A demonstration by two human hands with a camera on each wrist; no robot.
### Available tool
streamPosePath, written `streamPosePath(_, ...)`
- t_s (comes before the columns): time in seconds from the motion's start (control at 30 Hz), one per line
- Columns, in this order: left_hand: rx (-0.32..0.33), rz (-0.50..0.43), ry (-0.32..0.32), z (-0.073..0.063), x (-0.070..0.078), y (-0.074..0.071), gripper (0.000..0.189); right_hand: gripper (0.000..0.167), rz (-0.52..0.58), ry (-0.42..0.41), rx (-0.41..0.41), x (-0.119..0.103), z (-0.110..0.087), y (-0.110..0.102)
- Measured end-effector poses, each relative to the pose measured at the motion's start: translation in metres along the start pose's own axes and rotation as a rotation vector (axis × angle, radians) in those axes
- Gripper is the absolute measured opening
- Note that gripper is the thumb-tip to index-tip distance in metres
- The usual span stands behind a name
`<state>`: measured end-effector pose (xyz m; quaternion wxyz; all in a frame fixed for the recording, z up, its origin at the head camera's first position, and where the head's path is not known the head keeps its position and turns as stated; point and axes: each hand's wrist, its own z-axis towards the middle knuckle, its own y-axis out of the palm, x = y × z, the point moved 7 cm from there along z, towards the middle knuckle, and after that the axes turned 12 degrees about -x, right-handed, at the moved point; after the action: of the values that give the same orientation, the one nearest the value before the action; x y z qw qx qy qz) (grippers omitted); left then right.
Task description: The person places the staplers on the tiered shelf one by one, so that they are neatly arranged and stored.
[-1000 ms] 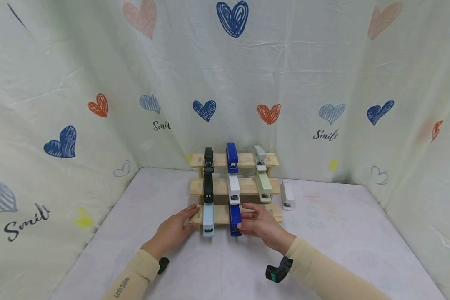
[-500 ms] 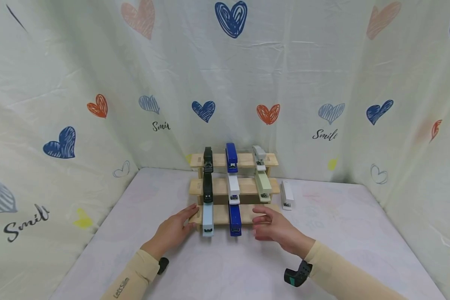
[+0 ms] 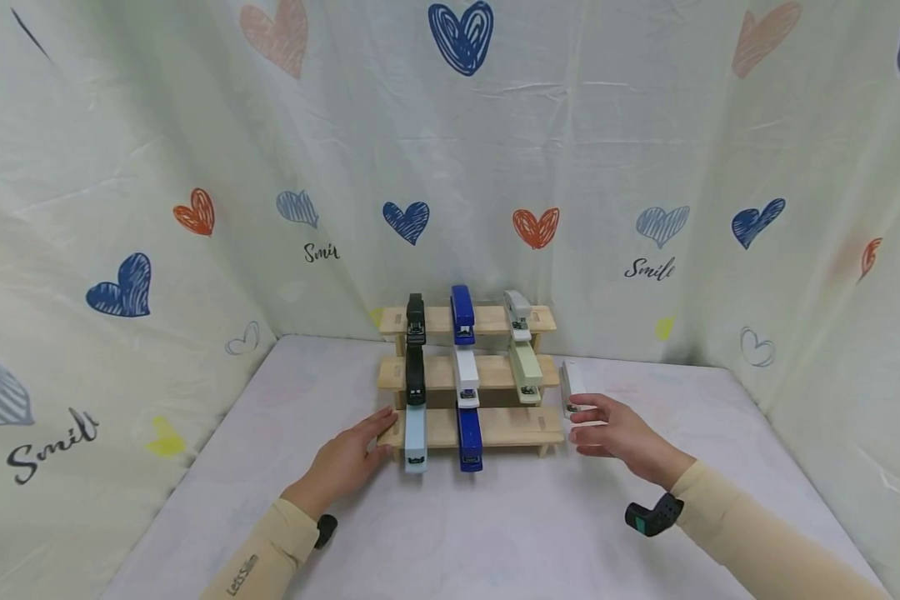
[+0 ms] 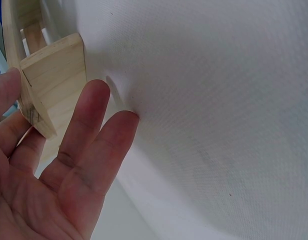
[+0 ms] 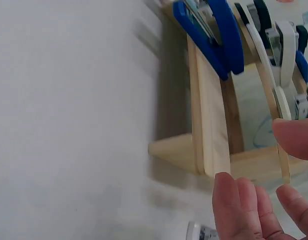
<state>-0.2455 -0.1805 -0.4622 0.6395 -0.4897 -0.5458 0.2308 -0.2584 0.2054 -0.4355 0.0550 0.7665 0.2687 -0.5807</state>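
Observation:
A three-tier wooden rack [image 3: 506, 427] stands on the table with staplers on its tiers. My left hand [image 3: 351, 458] grips the left end of the lowest tier; in the left wrist view its thumb [image 4: 6, 92] lies against the board edge while two fingers extend past it. A light blue stapler [image 3: 416, 437] and a dark blue stapler [image 3: 470, 439] sit on that tier, at its left and middle. My right hand [image 3: 622, 440], fingers apart and holding nothing, is right of the rack. Its fingertips overlap the near end of a white stapler [image 3: 571, 382] lying on the table.
The middle tier bears a black stapler [image 3: 416, 373], a white-topped one [image 3: 467, 375] and a pale green one [image 3: 527, 371]. On the top tier are a smaller black stapler [image 3: 416, 317], a blue one [image 3: 462, 312] and a grey one [image 3: 518, 312]. A curtain [image 3: 480, 150] rises behind.
My right hand has let go of the dark blue stapler on the lowest tier and moved right, to the white stapler beside the rack. The left hand stays in place.

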Motion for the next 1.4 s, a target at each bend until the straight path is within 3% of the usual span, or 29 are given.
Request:
streamPosePath(0.2,0.0,0.002,0.006,0.0,-0.001,0.0,0.052,0.072,-0.048,0.029,0.07,0.006,0.01,-0.034)
streamPosePath(0.43,0.0,0.006,0.003,0.0,-0.001,0.001,0.052,0.069,-0.047,0.069,0.12,0.012,0.031,-0.054)
streamPosePath(0.87,-0.002,-0.005,-0.002,-0.001,0.0,0.0,0.052,0.072,0.045,0.105,0.081,0.032,0.071,-0.057)
streamPosePath(1.07,0.004,-0.008,0.001,-0.001,0.0,-0.001,0.052,0.071,0.078,0.124,0.056,0.036,0.076,-0.058)
streamPosePath(1.4,-0.004,-0.011,-0.008,0.0,-0.001,0.0,0.052,0.067,0.228,0.123,0.071,0.04,0.082,-0.057)
